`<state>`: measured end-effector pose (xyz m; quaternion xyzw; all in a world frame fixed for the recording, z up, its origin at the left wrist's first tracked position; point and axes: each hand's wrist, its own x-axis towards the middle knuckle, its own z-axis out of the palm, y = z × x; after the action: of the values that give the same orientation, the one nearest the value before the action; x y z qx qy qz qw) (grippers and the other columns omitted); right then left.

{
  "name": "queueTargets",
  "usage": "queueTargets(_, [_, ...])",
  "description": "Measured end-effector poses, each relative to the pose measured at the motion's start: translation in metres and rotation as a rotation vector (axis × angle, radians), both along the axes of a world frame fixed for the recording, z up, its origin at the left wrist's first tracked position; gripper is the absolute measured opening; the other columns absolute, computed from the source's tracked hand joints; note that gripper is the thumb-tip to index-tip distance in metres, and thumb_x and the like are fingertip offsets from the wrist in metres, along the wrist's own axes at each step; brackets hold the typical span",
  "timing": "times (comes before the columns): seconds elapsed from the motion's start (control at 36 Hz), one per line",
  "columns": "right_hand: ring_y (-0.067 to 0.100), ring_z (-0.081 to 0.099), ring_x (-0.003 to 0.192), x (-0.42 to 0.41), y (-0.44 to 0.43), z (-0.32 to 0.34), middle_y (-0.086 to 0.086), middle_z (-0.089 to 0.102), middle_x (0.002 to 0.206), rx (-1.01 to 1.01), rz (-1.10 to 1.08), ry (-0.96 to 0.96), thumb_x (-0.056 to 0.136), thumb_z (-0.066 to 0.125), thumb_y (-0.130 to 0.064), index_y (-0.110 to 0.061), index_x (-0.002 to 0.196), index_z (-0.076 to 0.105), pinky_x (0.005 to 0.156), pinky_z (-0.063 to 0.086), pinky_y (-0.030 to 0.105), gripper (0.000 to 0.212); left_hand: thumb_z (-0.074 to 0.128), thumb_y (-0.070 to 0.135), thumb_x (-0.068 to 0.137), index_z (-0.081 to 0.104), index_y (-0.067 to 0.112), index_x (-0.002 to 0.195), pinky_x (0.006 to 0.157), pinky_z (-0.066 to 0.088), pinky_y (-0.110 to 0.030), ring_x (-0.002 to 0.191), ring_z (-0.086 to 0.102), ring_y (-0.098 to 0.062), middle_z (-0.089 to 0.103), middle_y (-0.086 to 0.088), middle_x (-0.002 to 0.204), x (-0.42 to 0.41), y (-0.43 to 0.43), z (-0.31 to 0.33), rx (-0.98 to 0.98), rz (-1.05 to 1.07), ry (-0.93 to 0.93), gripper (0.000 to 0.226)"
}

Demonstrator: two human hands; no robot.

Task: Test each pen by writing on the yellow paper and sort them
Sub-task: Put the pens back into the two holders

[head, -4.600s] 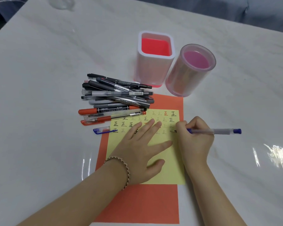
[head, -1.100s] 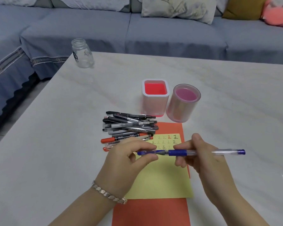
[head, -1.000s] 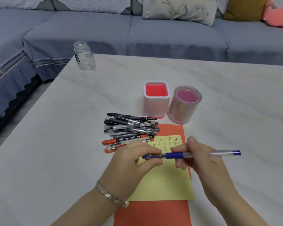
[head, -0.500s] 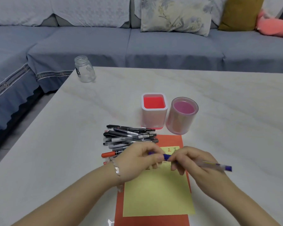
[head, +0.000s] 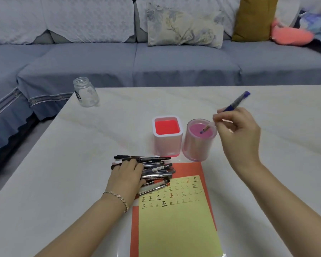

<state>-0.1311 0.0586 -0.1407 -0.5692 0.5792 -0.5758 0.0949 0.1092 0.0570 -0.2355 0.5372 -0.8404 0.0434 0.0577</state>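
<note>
From the head camera: pinching the blue pen (head: 236, 103) between thumb and fingers of the right hand (head: 238, 132), tilted, lower end inside the mouth of the round pink cup (head: 199, 147). Resting the left hand (head: 127, 178) flat on the pile of pens (head: 157, 170), fingers nearly straight, gripping nothing as far as visible.

To drop well: bring the pen more upright, lower it deeper, then simply loosen the pinch. Avoid pushing the rim, as probably light enough to tip.

Just beside, the square cup (head: 167, 140) with red inside; keep clear of it. Nearer, the yellow paper (head: 178, 229) with rows of test marks, on an orange sheet (head: 202, 168). At the far left of the table (head: 72, 173), a glass jar (head: 85, 93), well apart, no obstacle.
</note>
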Motion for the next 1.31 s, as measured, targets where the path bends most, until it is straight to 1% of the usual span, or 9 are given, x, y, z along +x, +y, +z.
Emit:
queueTargets(0.14, [0.026,0.056,0.092,0.007,-0.021,-0.024,0.005,0.053,0.095,0.281,0.011,0.117,0.076,0.056,0.012,-0.005,0.080,0.073,0.087,0.048,0.033,0.024,0.093,0.026,0.028,0.062,0.014,0.061,0.040,0.039,-0.024,0.047,0.054,-0.020,0.056,-0.001,0.057,0.001,-0.003,-0.003,0.031,-0.070,-0.054,0.047])
queueTargets(0.25, [0.026,0.055,0.103,0.007,-0.011,-0.032,0.007,0.058,0.104,0.379,0.013,0.209,0.078,0.059,0.006,-0.010,0.079,0.074,0.079,0.031,0.014,0.022,0.092,0.027,0.033,0.062,0.014,0.058,0.041,0.035,-0.018,0.044,0.051,-0.019,0.054,-0.001,0.055,0.004,-0.002,0.000,0.016,-0.136,-0.059,0.041])
queueTargets(0.36, [0.020,0.033,0.130,0.007,0.006,-0.026,0.007,0.043,0.139,0.346,-0.005,0.233,0.083,0.062,-0.001,-0.019,0.083,0.073,0.096,0.022,0.011,0.020,0.085,0.025,0.060,0.064,0.011,0.073,0.032,0.032,-0.020,0.042,0.050,-0.014,0.054,-0.003,0.069,0.005,0.006,0.016,0.050,-0.141,0.049,0.029])
queueTargets(0.47, [0.022,0.040,0.121,0.019,0.023,-0.017,0.011,0.054,0.126,0.003,0.153,0.478,0.079,0.063,-0.016,-0.013,0.088,0.071,0.099,0.036,0.029,0.012,0.038,0.035,0.097,0.054,0.016,0.117,0.078,0.047,-0.032,0.087,0.056,-0.017,0.046,0.000,0.110,-0.001,0.013,0.043,0.249,-0.110,0.245,0.032])
queueTargets(0.64, [0.010,0.051,0.100,0.050,0.034,-0.020,-0.004,0.066,0.106,0.155,0.578,0.772,0.086,0.047,-0.039,-0.016,0.119,0.056,0.094,0.033,0.025,0.042,0.065,0.030,0.082,0.072,0.022,0.086,0.070,0.044,-0.015,0.073,0.057,0.001,0.065,0.007,0.079,-0.013,0.021,0.092,0.485,-0.062,0.763,0.011])
queueTargets(0.78, [0.000,0.054,0.096,0.052,0.037,-0.019,-0.015,0.063,0.102,0.241,0.610,0.453,0.086,0.048,-0.042,-0.023,0.124,0.057,0.085,0.038,0.015,0.043,0.080,0.024,0.064,0.070,0.023,0.069,0.057,0.046,-0.011,0.059,0.060,0.004,0.067,0.013,0.063,-0.018,0.026,0.109,0.440,0.089,1.112,0.011])
queueTargets(0.97, [-0.005,0.055,0.082,0.050,0.045,-0.017,-0.014,0.059,0.084,0.259,0.461,0.074,0.083,0.057,-0.026,-0.036,0.085,0.063,0.069,0.038,0.004,0.011,0.075,0.002,0.069,0.067,0.010,0.078,0.054,0.049,-0.012,0.060,0.064,-0.003,0.070,0.003,0.067,-0.037,0.031,0.109,0.505,0.212,1.487,0.015])
queueTargets(1.14, [-0.006,0.047,0.070,0.015,0.026,0.009,-0.008,0.049,0.078,0.151,0.186,0.055,0.087,0.060,-0.013,-0.036,0.080,0.055,0.065,0.035,0.004,0.025,0.061,0.012,0.085,0.055,0.031,0.083,0.070,0.051,-0.024,0.079,0.062,-0.014,0.064,0.012,0.078,-0.046,0.009,0.119,0.057,0.156,1.447,0.020])
queueTargets(1.31, [0.011,0.058,0.074,-0.011,0.006,0.025,-0.015,0.057,0.083,0.197,0.071,0.034,0.091,0.051,-0.010,-0.019,0.088,0.057,0.055,0.039,0.009,0.011,0.053,0.007,0.091,0.050,0.032,0.090,0.065,0.038,-0.002,0.072,0.053,0.013,0.055,0.007,0.093,-0.058,-0.028,0.118,-0.021,0.050,1.247,0.025])
